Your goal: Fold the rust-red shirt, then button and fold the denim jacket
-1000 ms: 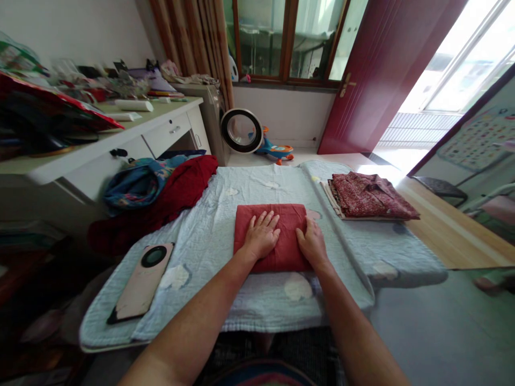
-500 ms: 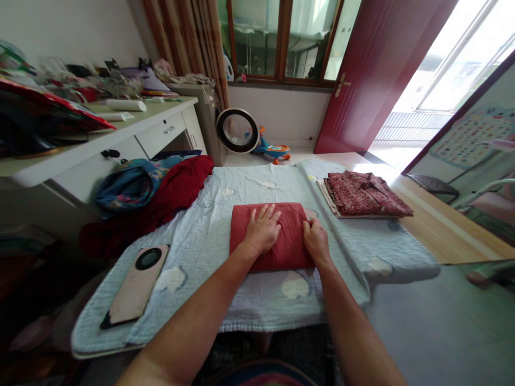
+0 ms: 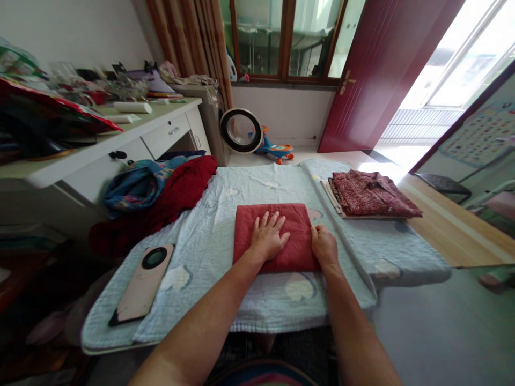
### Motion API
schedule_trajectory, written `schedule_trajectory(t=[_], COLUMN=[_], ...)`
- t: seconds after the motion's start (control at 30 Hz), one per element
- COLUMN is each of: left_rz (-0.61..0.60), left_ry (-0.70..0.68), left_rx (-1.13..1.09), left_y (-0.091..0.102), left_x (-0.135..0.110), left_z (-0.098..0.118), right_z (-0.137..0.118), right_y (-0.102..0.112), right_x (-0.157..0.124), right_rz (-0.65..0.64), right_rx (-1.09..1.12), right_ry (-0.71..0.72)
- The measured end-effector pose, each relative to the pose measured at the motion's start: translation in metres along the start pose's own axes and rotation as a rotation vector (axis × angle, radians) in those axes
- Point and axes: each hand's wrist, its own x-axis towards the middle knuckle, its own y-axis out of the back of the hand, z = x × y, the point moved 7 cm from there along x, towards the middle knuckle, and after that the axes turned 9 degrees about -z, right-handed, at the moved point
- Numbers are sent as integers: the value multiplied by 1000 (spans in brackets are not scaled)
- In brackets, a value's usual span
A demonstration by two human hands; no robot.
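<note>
The near hem of the pale blue quilted cloth with white cloud shapes [image 3: 209, 257] runs between the two forearms and the viewer, along the front of the surface it covers. On its left end, just inside the rounded edge, a beige phone with a round black camera ring [image 3: 140, 292] lies back up. In the middle lies a flat, rectangular folded red cloth [image 3: 245, 230], with blue quilting showing on all sides. The left hand [image 3: 270, 238] rests palm down on it, fingers spread; the right hand [image 3: 325, 246] is closed on its right edge, pinching the fabric. Right of that, past a raised ridge in the quilting, sits a stack topped by a folded red patterned garment [image 3: 376, 193], overlapping a light wooden tabletop [image 3: 434, 225]. Farther left, a crumpled dark red garment [image 3: 189, 187] spills over the quilted edge. Beyond the far edge stand a round glass appliance door [image 3: 241, 130] and a blue-and-orange toy [image 3: 277, 149].
</note>
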Motion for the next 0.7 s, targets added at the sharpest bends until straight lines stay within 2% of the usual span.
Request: schedule_trajectory(t=[0.13, 0.37, 0.6, 0.7], left_rz=[15, 35, 15, -62], left_ry=[9, 6, -14, -46], left_rx=[2, 0, -84, -238], left_y=[-2, 0, 0, 4], left_x=[1, 1, 1, 5], left_z=[1, 0, 1, -10], right_z=[5, -10, -2, 0], right_y=[9, 8, -2, -2], right_x=[-12, -33, -28, -23], right_rz=[-4, -7, -64, -116], right_rx=[-32, -82, -20, -54], right_ry=[9, 3, 18, 48])
